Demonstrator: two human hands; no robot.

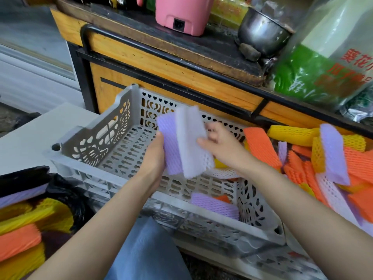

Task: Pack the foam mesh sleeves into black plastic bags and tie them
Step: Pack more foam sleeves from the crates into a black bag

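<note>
My left hand (155, 156) grips a small stack of purple and pale lilac foam mesh sleeves (181, 142) above a grey perforated crate (125, 156). My right hand (220, 144) touches the stack's right edge with loosely curled fingers. A purple sleeve (214, 205) and white, yellow and orange ones lie in the crate's right part. A heap of orange, yellow, purple and white sleeves (314, 158) lies at the right. At the lower left, a black plastic bag (66, 197) stands open and holds stacked yellow, orange and purple sleeves (26, 227).
A wooden cabinet with a black frame (171, 71) stands behind the crate. On it are a pink appliance (183, 13), a metal pot (262, 31) and a clear bag with green print (323, 63). A white surface (26, 138) lies at the left.
</note>
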